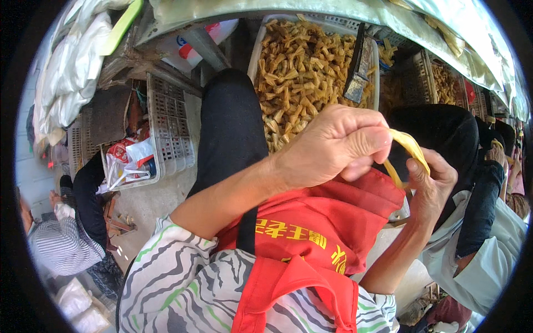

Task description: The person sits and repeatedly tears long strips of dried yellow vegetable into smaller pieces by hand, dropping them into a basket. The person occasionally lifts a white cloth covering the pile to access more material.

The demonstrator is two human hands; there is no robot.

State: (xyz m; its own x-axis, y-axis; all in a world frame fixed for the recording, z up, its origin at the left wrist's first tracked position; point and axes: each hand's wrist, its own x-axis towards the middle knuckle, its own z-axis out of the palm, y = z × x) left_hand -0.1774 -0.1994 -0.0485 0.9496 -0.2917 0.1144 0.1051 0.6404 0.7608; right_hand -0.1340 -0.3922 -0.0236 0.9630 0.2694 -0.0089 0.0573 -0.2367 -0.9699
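A pale yellow, flattened strip [410, 147], which looks like bamboo shoot, runs as a loop between my two hands. My left hand [333, 143] pinches one part of it between thumb and curled fingers. At the right, my right hand [435, 179] grips the strip between thumb and fingers; a thinner strand hangs between the hands. Both hands are above my red apron [308, 212], which bears yellow writing. Beyond my left hand stands a white crate [252, 62] full of small knotted yellow-brown pieces [300, 70] of similar material.
A dark, bar-shaped tool [354, 64] lies across the crate's right side. Plastic sheeting [470, 50] covers a bench edge above. At left, another crate [170, 133] holds bags. A person in a striped top [68, 245] sits left; another person's sleeve [481, 208] is close at right.
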